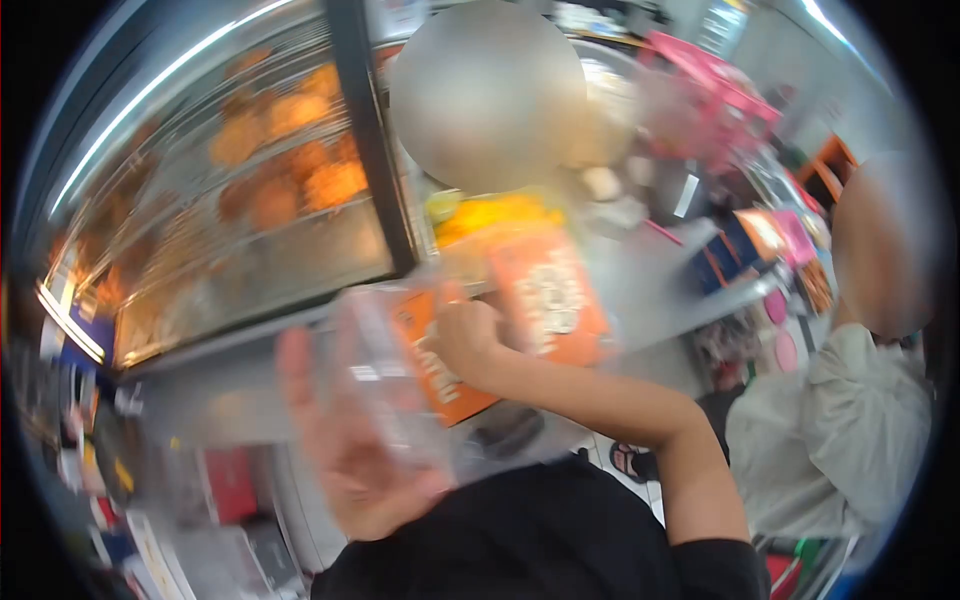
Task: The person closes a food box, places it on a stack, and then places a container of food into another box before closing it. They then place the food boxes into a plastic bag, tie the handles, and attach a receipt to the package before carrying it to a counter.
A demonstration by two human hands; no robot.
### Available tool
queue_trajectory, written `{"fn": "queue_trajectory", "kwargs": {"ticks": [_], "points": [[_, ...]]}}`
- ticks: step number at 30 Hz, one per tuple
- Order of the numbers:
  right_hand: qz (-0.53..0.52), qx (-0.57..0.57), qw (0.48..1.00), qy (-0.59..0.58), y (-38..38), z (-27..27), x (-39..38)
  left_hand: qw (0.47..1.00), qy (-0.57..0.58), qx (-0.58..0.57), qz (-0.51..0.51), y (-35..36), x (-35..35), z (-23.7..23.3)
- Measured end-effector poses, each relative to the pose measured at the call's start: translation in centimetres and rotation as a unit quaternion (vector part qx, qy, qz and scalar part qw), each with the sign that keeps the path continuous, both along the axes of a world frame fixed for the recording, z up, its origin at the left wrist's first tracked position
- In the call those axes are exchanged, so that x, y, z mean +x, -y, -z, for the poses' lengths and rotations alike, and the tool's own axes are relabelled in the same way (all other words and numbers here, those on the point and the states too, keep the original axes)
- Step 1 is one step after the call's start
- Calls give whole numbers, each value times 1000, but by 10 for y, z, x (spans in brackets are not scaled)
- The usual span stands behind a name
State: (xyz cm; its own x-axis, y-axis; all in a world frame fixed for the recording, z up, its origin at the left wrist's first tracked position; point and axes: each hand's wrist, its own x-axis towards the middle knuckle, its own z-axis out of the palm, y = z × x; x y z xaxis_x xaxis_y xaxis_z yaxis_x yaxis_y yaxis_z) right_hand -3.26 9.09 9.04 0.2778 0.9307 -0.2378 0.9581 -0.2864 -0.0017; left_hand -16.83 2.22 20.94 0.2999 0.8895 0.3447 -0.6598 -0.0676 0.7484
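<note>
In the blurred head view, my left hand point(360, 470) is raised palm up at lower left, its fingers stretched out. A clear plastic bag point(370, 350) lies against that palm and reaches towards the orange packaging. My right hand point(468, 340) is closed at the edge of an orange box point(435, 385) with white lettering, its fingertips hidden. Just right of the fist, a second orange box or panel point(550, 295) with large white print lies close by. Behind these sits a bright yellow item point(500, 215) in clear wrapping.
A lit glass display case point(260, 250) with browned food on racks stands at left. A pink basket point(710, 100) and dark blue boxes point(735, 250) are at upper right. One person in a light grey top point(830, 440) is at right; another stands across the counter point(680, 310).
</note>
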Motion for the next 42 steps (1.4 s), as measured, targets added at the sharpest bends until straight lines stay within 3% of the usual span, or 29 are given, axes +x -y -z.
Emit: {"fn": "queue_trajectory", "kwargs": {"ticks": [1, 3, 4, 6, 8, 10, 12, 13, 14, 16, 17, 18, 19, 20, 23, 25, 29, 30, 31, 32, 34, 35, 37, 40, 42], "points": [[42, 5, 999, 11, 16, -32, 18, 996, -59, 53, -40, -6, 1, -6], [-181, 201, 962, -26, 50, -87, 50, 996, -38, 81, 27, -25, -1, -4], [-154, 198, 968, -9, 68, -98, 75, 994, -32, 99, 44, -36, -4, -2], [-236, 118, 964, -13, 107, -122, 136, 989, -18, 137, 50, -58, -12, 1], [-211, 18, 977, 23, 124, -130, 181, 984, -13, 177, 29, -72, -18, 3], [-116, 237, 964, -39, 140, -163, 212, 979, -9, 203, 5, -68, -12, -1], [-176, 360, 902, -161, 147, -187, 235, 986, -71, 149, -29, -50, 3, -7], [-164, 437, 873, -140, 145, -186, 247, 986, -74, 146, -35, -50, 8, -5], [-151, 511, 837, -121, 141, -181, 261, 975, -84, 178, -106, -54, 11, -3], [-56, 528, 833, -154, 144, -173, 317, 954, -98, 207, -193, -58, 6, 0], [4, 477, 878, -30, 151, -161, 357, 963, -137, 194, -127, -60, -5, 1], [-10, 419, 905, 74, 163, -145, 403, 966, -177, 178, -61, -59, -16, 0], [75, 355, 920, 149, 186, -105, 465, 968, -209, 131, -49, -54, -24, -4], [220, 139, 950, 171, 208, -90, 501, 966, -216, 126, -63, -47, -18, -6], [218, 85, 957, 172, 208, -89, 512, 932, -256, 65, -250, -42, 10, -9], [210, 22, 960, 184, 206, -90, 511, 919, -304, 156, -199, -46, -10, -3], [106, -70, 966, 227, 214, -92, 518, 936, -248, 127, -216, -34, 15, -28], [35, -71, 972, 220, 217, -70, 557, 928, -259, 139, -230, -32, 22, -35], [11, -121, 956, 267, 207, -66, 557, 941, -253, 135, -182, -33, 18, -34], [-118, -82, 976, 161, 207, -50, 597, 952, -243, 138, -127, -32, 12, -31], [-178, 21, 980, -83, 201, -45, 593, 950, -246, 124, -145, -33, 11, -24], [-189, 22, 978, -83, 193, -46, 585, 954, -246, 116, -126, -34, 13, -24], [-52, 93, 987, -119, 195, -52, 559, 956, -245, 97, -130, -28, 21, -33], [-24, 138, 973, -181, 180, -61, 533, 963, -215, 101, -125, -29, 20, -27], [-130, 190, 957, -174, 174, -88, 501, 967, -187, 126, -118, -32, 18, -26]]}}
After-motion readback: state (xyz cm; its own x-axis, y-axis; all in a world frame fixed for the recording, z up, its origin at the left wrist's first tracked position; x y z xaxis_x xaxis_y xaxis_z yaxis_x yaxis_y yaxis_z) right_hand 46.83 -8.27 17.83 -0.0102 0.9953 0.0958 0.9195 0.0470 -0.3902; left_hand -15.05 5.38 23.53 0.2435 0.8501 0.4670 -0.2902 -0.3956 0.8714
